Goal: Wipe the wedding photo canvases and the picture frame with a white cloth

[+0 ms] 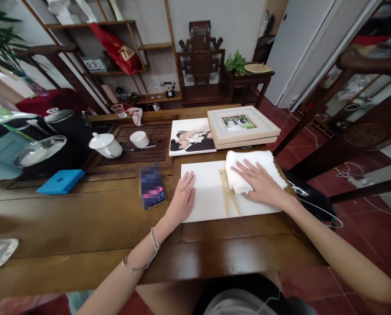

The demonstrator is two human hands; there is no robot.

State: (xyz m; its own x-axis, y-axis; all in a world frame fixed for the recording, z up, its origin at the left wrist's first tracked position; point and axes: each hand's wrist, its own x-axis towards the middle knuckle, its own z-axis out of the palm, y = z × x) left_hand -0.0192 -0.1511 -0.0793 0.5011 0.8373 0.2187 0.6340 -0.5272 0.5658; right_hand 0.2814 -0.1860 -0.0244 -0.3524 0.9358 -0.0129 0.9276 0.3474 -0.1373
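Observation:
My left hand lies flat along the left edge of a white rectangular panel, fingers stretched out and nothing held. My right hand rests with spread fingers on a folded white towel, pressing it against the panel's right part. A pale yellow, forked shape runs down the panel, partly covered by the towel; I cannot tell whether it is printed or attached. Just behind the panel lie a photo panel with a picture of people and a cream box-like frame holding a small photo.
Left of my left hand lies a phone. Farther left are a white cup, a lidded white bowl, a blue block and a black pot. A wooden chair stands close on the right.

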